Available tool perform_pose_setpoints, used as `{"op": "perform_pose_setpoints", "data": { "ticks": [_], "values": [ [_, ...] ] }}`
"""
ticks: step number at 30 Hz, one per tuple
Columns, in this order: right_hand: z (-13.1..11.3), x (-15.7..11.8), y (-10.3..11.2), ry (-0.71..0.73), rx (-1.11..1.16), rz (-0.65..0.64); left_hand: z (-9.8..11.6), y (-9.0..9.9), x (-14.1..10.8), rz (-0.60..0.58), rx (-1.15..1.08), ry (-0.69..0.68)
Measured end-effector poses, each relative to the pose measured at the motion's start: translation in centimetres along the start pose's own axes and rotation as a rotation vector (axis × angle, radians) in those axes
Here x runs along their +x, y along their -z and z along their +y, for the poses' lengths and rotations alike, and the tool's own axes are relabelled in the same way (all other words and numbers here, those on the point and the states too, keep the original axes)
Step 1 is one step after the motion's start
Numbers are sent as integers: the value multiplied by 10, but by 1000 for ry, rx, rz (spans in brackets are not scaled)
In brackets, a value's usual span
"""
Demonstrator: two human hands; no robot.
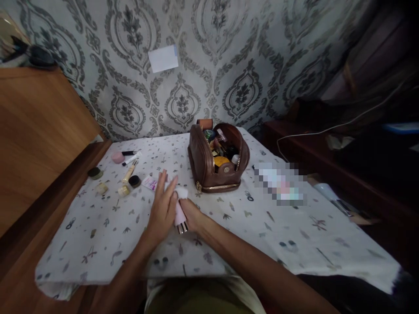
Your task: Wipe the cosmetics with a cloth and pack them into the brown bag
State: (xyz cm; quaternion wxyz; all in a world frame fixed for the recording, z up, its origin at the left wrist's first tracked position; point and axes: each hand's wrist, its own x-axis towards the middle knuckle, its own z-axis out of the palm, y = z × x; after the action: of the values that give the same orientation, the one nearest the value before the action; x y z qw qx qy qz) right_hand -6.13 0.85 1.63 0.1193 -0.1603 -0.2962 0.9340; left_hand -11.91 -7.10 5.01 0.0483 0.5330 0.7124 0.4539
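Grey damask wallpaper [244,89] rises behind the cloth-covered surface [235,235], white with a scattered leaf print. Toward its back a brown leather cosmetic bag [201,168] stands unzipped, crammed with small containers [221,162]. Nearer the person, left of the bag's front, the right hand [192,213] is wrapped around a pink tube [179,213], its shiny cap [182,228] tilted down. The left hand [161,214] lies against it, fingers outstretched; whether it grips, I can't tell. A white tube with purple print [149,183] pokes out beyond that hand. Farther left sit a pink jar [118,157] and a black-lidded jar [134,181].
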Motion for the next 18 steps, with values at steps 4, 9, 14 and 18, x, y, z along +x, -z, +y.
{"op": "perform_pose_setpoints", "data": {
  "ticks": [4,9,14,18],
  "values": [
    [-7,-4,-11,-152,14,27,-14,17,36,53,-95,82],
    [-21,-10,-16,-85,94,60,-36,12,49,78,-167,201],
    [-16,-1,-10,-49,120,151,-39,-4,32,133,-161,200],
    [-9,3,-6,4,113,158,-36,-7,22,130,-96,126]
  ]
}}
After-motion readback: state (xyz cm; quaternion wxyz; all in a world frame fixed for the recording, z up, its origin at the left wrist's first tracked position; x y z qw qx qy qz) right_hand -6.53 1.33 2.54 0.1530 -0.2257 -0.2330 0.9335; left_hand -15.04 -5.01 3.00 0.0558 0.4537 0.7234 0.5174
